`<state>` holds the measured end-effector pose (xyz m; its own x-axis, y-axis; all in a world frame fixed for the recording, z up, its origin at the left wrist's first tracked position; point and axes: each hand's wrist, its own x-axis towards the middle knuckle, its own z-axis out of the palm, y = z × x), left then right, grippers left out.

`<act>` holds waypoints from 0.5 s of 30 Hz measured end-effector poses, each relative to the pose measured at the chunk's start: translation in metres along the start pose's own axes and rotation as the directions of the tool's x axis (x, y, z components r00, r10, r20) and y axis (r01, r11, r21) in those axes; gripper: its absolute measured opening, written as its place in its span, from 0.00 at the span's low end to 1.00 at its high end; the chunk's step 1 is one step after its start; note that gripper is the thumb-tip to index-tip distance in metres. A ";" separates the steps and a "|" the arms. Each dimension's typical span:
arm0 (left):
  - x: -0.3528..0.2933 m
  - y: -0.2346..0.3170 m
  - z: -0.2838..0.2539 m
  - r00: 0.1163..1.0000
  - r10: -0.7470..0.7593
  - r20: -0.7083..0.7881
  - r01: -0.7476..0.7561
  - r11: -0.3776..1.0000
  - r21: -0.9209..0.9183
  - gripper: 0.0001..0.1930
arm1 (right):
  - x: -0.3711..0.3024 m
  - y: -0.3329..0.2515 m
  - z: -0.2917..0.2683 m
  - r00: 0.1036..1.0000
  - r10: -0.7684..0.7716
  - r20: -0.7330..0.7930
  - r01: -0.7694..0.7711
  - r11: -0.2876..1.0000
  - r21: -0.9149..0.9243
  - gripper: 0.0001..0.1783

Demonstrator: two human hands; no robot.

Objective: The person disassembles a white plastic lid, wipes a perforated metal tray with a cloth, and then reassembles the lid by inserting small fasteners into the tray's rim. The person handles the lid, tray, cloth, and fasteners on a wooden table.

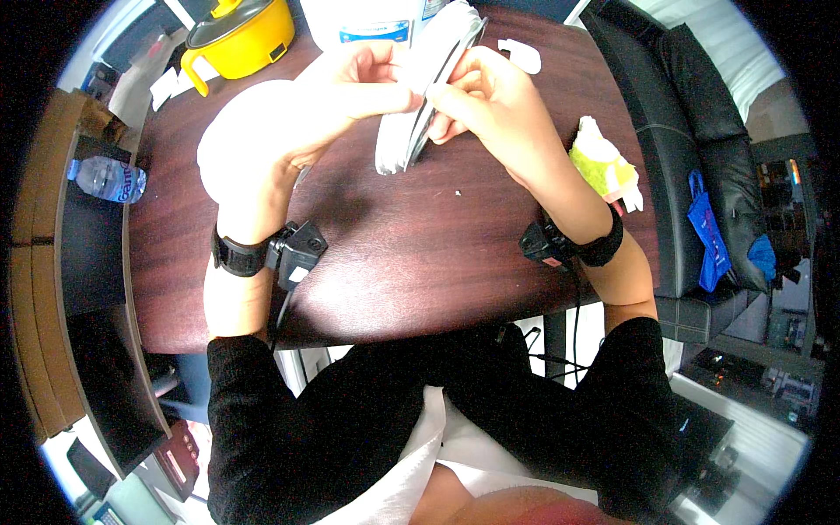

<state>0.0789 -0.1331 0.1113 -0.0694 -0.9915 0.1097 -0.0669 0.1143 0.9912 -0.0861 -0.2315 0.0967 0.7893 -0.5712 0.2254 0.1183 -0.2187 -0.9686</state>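
Note:
Over the far middle of the table, both my hands hold a white, shiny, flat packet [401,144], seen nearly edge-on with a dark line along its edge. My left hand [354,87] has its thumb and fingers closed on the packet's left side. On the right edge, my right hand [481,96] pinches it, fingers curled in. The packet's contents are hidden. Next to my left wrist lies a round white thing [229,131], too bright to make out, partly covered by my forearm. Each wrist wears a black strap with a small black device.
Beyond my hands stand a yellow electric pot [249,44] and a white container [337,17] with a blue label. A small white object [522,55] and a crumpled yellow-green packet [604,166] lie right. Left, a water bottle [109,179] rests on a dark shelf. Black sofa [691,114] at right.

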 end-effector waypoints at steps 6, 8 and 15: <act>-0.002 0.006 0.001 0.999 -0.028 -0.017 0.028 0.999 -0.042 0.19 | -0.001 -0.004 -0.004 0.997 0.027 0.072 -0.027 1.000 0.009 0.12; -0.004 0.008 0.001 0.999 -0.052 0.008 0.052 0.994 -0.098 0.19 | -0.002 -0.008 -0.003 0.994 0.044 0.098 -0.045 0.999 0.003 0.12; -0.008 0.010 0.004 0.994 -0.099 0.054 0.108 0.968 -0.225 0.18 | -0.007 -0.016 -0.005 0.982 0.026 0.185 -0.023 1.000 -0.014 0.11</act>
<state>0.0751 -0.1242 0.1204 -0.1156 -0.9933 0.0071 0.1517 -0.0106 0.9884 -0.0965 -0.2280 0.1109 0.8901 -0.4200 0.1771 0.0913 -0.2163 -0.9720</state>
